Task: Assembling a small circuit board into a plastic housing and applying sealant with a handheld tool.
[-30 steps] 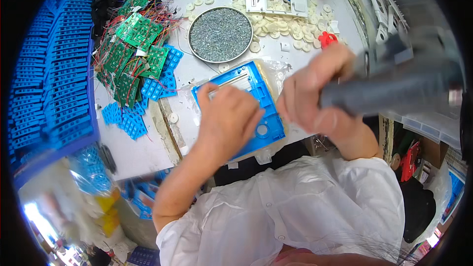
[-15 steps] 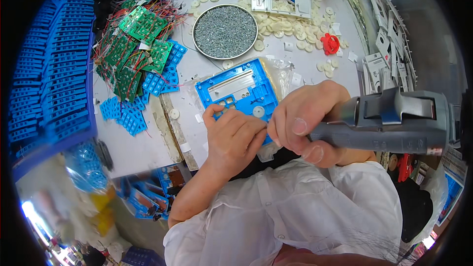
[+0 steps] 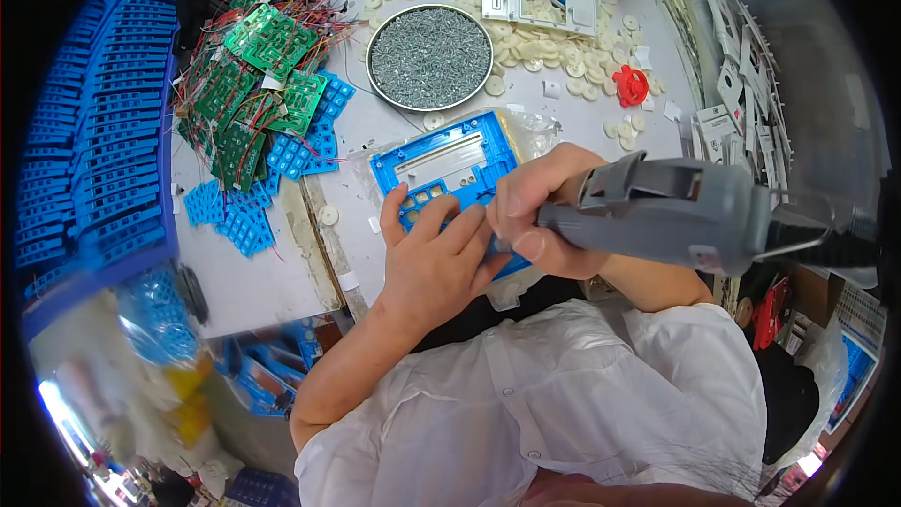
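While the left hand (image 3: 427, 268) lies spread over the near part of the blue housing (image 3: 488, 178), its fingers apart and resting on it rather than grasping, the right hand (image 3: 544, 216) is closed around a gray handheld tool (image 3: 662, 225). Position: the housing sits at the person's edge of the white table (image 3: 244, 291), tilted a little to the view, clear plastic film (image 3: 540, 131) showing beside it. Tool tip: mostly hidden behind the fingers; from where I stand I cannot tell whether it touches the housing. Done, as far as visible: a pale strip (image 3: 441, 160) occupies the long window. Left, by my judgement: a good deal, since the square openings near the left fingers look bare, and no circuit board shows in the uncovered portion; whatever lies under the hands cannot be read. Supplies nearby: green circuit boards (image 3: 272, 42) with loose wires heaped to the left, blue button pads (image 3: 305, 145) beside them, a round tin (image 3: 427, 114) full of small metal screws (image 3: 430, 54) beyond the housing, white discs (image 3: 582, 66) scattered past that. Estimate: this unit appears at an early or middle stage; how many fasteners are seated, if any, not determinable.
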Tool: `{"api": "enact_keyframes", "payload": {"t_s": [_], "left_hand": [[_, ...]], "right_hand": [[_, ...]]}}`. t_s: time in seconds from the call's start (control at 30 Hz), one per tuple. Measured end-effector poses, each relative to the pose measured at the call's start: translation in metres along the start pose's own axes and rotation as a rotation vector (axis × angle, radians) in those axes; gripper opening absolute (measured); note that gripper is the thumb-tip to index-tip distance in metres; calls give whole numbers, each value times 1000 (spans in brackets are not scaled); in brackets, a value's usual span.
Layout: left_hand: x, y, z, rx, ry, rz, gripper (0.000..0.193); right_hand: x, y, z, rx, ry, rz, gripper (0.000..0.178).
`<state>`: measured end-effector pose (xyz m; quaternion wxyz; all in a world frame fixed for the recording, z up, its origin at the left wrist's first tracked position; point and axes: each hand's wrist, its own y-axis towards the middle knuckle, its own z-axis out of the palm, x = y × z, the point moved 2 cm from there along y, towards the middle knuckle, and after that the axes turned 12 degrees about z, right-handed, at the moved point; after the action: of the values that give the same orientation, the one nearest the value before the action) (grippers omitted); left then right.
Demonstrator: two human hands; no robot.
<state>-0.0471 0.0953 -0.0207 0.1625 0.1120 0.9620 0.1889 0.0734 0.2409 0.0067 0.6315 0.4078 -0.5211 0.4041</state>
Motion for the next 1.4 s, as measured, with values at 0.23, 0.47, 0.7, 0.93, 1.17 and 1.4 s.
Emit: {"api": "enact_keyframes", "payload": {"t_s": [0.23, 0.47, 0.7, 0.93, 1.17, 1.4], "left_hand": [[-3, 2, 1, -38, 17, 11, 21], [-6, -1, 3, 58, 104, 155, 16], [1, -8, -4, 90, -5, 58, 37], [-1, -5, -4, 77, 52, 67, 35], [-1, -3, -4, 101, 50, 65, 36], [5, 0, -20, 105, -59, 61, 36]], "right_hand": [[-6, 9, 12, -1, -148, -199, 17], [-6, 23, -6, 77, 21, 37, 34], [20, 17, -13, 61, 60, -22, 34], [8, 10, -2, 86, -17, 34, 26], [-6, 15, -2, 83, -44, -23, 25], [3, 7, -8, 64, 126, -14, 39]]}}
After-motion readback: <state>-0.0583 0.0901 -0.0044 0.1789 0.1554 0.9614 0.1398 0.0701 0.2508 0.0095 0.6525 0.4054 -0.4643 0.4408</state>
